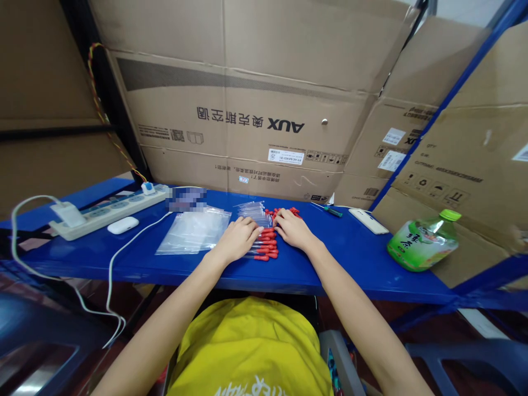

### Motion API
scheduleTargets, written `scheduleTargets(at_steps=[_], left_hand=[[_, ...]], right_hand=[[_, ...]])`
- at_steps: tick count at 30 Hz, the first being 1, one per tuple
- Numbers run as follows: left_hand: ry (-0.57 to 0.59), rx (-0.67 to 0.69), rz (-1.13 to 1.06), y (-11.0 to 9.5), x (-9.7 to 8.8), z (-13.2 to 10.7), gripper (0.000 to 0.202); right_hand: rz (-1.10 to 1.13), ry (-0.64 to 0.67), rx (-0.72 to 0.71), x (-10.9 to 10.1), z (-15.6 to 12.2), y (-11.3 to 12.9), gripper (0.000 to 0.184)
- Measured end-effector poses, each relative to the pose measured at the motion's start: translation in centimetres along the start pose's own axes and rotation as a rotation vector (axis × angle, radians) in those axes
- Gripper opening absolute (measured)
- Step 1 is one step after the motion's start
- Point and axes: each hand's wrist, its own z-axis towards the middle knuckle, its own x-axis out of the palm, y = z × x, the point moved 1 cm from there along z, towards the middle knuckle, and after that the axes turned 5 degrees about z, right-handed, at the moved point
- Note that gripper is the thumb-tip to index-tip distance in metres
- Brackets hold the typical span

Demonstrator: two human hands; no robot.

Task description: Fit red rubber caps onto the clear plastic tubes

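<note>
On the blue table lies a row of droppers (261, 251), thin clear tubes with red rubber bulbs at their right ends. Behind them is a pile of bare clear tubes (251, 209). My left hand (239, 239) rests over the tubes with its fingers bent, closed on a clear tube that is mostly hidden. Just right of it, my right hand (293, 228) is closed, thumb and fingertips pinching a red rubber bulb at the tube's end. Loose red bulbs (295, 211) lie behind my right fingers. Clear plastic bags (190, 234) lie left of my left hand.
A power strip (111, 212) with white cables and a white earbud case (122, 225) are on the left. To the right are a green screwdriver (332, 211), a white phone (368, 220) and a green tea bottle (423, 242). Cardboard (264, 82) walls the back.
</note>
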Motion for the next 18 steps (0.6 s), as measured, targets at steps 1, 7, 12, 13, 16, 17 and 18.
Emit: scheduleTargets(at_steps=[1, 7, 12, 13, 16, 17, 18], left_hand=[[-0.002, 0.001, 0.001, 0.0, 0.0, 0.0, 0.047], [-0.026, -0.020, -0.056, -0.1, -0.1, -0.1, 0.041], [-0.096, -0.017, -0.117, -0.1, -0.2, 0.0, 0.035], [-0.123, -0.013, -0.130, -0.1, -0.3, 0.0, 0.033], [-0.228, -0.025, -0.158, -0.1, -0.7, 0.0, 0.027], [-0.271, -0.038, -0.162, -0.1, -0.9, -0.1, 0.026], [-0.317, -0.054, -0.165, 0.0, -1.1, -0.1, 0.025]], right_hand=[[-0.004, 0.000, 0.003, 0.0, 0.0, 0.0, 0.010], [0.065, -0.089, 0.053, 0.0, 0.1, -1.0, 0.015], [0.236, -0.228, 0.110, -0.7, -0.2, -1.8, 0.017], [0.272, -0.263, 0.101, -0.9, -0.2, -1.6, 0.017], [0.316, -0.351, 0.027, -1.3, -0.1, -0.3, 0.018], [0.311, -0.373, -0.008, -1.4, -0.1, 0.3, 0.018], [0.300, -0.390, -0.051, -1.5, 0.0, 1.0, 0.018]])
